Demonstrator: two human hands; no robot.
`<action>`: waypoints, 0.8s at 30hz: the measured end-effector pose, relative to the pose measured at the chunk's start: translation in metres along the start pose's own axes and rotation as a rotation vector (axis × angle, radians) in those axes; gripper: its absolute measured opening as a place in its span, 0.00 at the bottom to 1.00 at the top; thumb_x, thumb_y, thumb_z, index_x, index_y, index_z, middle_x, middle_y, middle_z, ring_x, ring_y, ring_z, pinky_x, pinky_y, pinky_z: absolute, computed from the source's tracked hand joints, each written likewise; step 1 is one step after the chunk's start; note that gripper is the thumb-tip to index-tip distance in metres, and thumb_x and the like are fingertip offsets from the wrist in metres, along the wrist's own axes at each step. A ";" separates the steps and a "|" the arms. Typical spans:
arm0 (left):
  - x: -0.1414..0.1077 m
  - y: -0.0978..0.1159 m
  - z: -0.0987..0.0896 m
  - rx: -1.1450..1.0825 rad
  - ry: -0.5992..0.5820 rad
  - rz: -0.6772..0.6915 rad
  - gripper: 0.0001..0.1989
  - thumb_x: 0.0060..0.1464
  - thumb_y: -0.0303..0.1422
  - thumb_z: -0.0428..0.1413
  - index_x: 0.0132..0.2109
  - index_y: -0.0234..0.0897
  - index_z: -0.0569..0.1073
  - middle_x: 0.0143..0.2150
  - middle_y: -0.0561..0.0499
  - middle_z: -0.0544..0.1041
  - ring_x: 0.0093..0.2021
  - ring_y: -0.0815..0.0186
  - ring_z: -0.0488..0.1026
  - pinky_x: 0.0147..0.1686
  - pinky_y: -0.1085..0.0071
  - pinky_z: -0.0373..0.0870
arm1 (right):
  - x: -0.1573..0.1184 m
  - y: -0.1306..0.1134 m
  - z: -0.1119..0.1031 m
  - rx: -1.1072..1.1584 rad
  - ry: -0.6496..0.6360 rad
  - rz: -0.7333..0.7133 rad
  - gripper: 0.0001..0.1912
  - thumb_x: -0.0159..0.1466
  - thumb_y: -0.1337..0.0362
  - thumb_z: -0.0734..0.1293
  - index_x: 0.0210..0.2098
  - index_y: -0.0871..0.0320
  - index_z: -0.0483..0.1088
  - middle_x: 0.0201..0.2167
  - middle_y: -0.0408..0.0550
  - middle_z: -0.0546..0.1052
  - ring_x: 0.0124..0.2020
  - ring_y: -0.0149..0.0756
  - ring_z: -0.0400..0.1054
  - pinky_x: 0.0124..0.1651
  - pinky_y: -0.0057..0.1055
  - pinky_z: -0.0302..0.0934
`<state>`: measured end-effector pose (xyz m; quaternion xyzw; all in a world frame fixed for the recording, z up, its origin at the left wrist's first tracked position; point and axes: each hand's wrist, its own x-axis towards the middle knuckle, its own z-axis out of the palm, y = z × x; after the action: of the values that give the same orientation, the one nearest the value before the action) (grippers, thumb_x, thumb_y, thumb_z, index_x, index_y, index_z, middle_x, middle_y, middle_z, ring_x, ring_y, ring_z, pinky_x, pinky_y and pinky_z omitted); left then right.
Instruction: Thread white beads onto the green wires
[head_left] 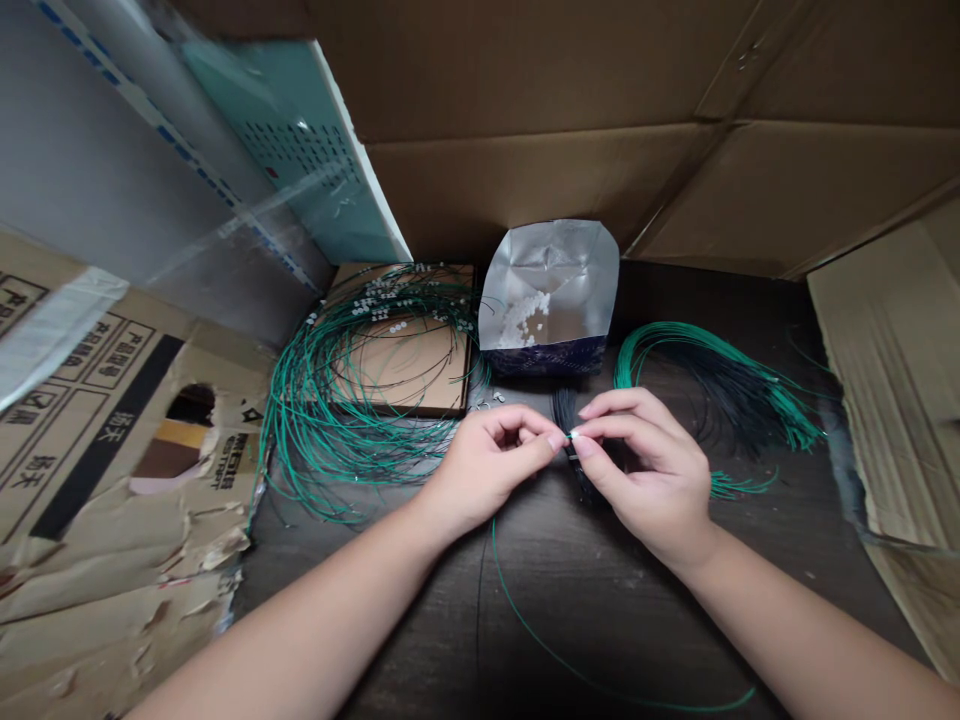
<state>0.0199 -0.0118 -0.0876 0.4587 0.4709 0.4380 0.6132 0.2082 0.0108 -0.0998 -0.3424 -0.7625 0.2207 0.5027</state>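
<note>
Near the middle of the table, my left hand (506, 462) pinches the end of a green wire (517, 610), whose length curves down over the tabletop with a black wire (480, 610) beside it. My right hand (651, 462) is closed at the fingertips on a tiny white piece (573, 434), which meets the wire end between the two hands. Its exact shape is too small to make out. Just behind the fingertips lies a tied bundle of black wires (564, 408). A silver-lined pouch (577, 285) beyond the hands holds small white pieces (527, 318).
Left, green and black wires with white ends (352, 440) loop over a flat cardboard box (442, 385). Right, another bundle of green and black wires (690, 345) lies curved. Cardboard walls (525, 180) enclose the back and sides of the dark table (420, 640).
</note>
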 end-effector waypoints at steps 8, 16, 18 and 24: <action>0.000 -0.001 0.000 0.004 0.007 -0.009 0.15 0.55 0.43 0.66 0.34 0.33 0.79 0.23 0.56 0.71 0.25 0.71 0.64 0.28 0.73 0.57 | 0.002 0.000 0.001 0.002 -0.005 0.010 0.05 0.65 0.72 0.73 0.36 0.55 0.78 0.39 0.48 0.77 0.39 0.37 0.75 0.40 0.35 0.73; 0.000 0.000 0.001 0.004 -0.008 -0.018 0.18 0.52 0.46 0.68 0.34 0.32 0.79 0.23 0.55 0.71 0.25 0.71 0.64 0.28 0.73 0.57 | 0.000 0.001 0.000 0.006 -0.011 -0.006 0.05 0.64 0.72 0.73 0.37 0.55 0.78 0.39 0.48 0.77 0.39 0.36 0.75 0.40 0.34 0.72; 0.000 0.000 0.000 0.020 -0.006 -0.010 0.17 0.54 0.45 0.66 0.34 0.33 0.79 0.23 0.55 0.71 0.25 0.71 0.64 0.28 0.73 0.57 | 0.000 0.001 0.000 0.000 0.001 -0.002 0.05 0.65 0.72 0.73 0.36 0.56 0.77 0.39 0.48 0.77 0.39 0.36 0.75 0.41 0.34 0.72; 0.000 0.000 -0.001 0.017 -0.002 -0.018 0.16 0.56 0.43 0.64 0.35 0.33 0.79 0.23 0.56 0.71 0.25 0.71 0.63 0.28 0.73 0.57 | 0.000 0.001 0.000 -0.004 -0.007 0.001 0.05 0.65 0.72 0.72 0.36 0.55 0.77 0.39 0.49 0.77 0.38 0.37 0.75 0.38 0.35 0.72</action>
<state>0.0193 -0.0122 -0.0877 0.4601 0.4781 0.4278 0.6138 0.2081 0.0119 -0.1004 -0.3431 -0.7644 0.2206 0.4993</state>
